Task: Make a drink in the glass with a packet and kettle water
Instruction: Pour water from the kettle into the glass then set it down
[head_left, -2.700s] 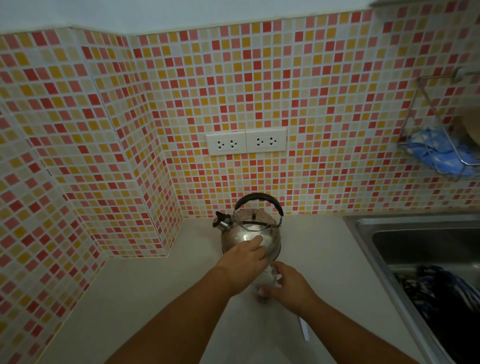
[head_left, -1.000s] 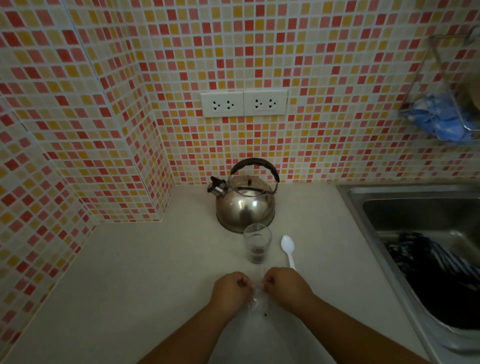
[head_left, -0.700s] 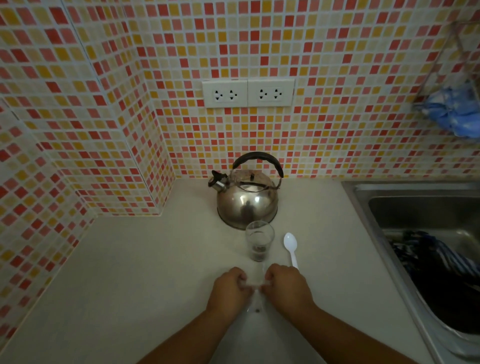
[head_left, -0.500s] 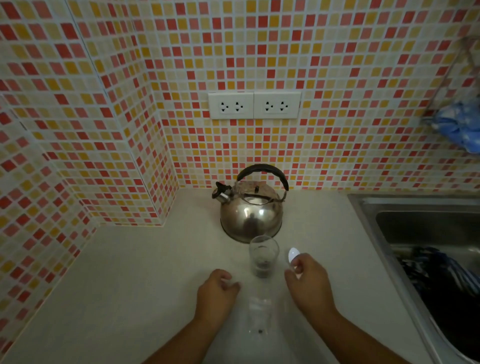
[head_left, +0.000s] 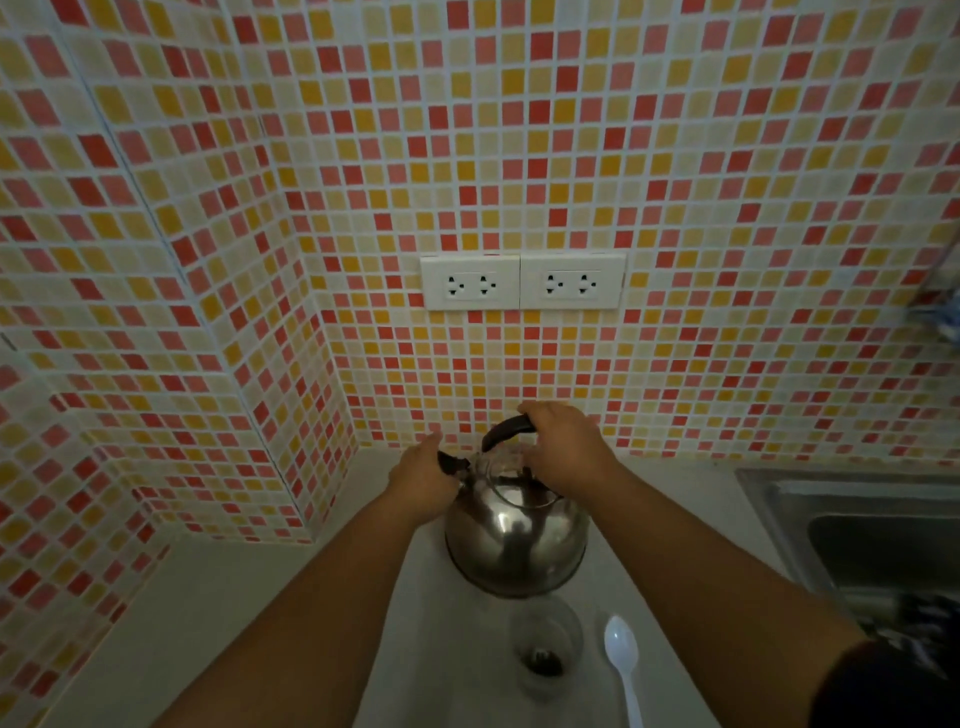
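The left hand (head_left: 423, 480) reaches to the left side of the steel kettle (head_left: 517, 535), its fingers curled closed around the dark spout cap (head_left: 451, 462); the thumb lies along the top of the hand and the fingertips are hidden behind it, so how tightly it pinches cannot be told. To its right, the right hand (head_left: 563, 449) is wrapped over the black arched handle (head_left: 506, 430) at the top of the kettle, the fingers bent down over the far side and the thumb side facing the camera, a firm closed grasp. The kettle stands upright on the pale counter (head_left: 270, 613), close to the mosaic-tiled wall (head_left: 519, 156), between the two forearms. Just in front of the kettle, nearer the camera and well below both hands, stands the glass (head_left: 544, 647), upright, with a small dark heap of powder at its bottom; neither hand touches it. Just right of the glass lies a white plastic spoon (head_left: 623, 660), bowl pointing toward the kettle. At the far right edge is the steel sink (head_left: 857, 519), with dark cloth in its near corner. On the wall above the kettle sits a double white socket plate (head_left: 522, 282).
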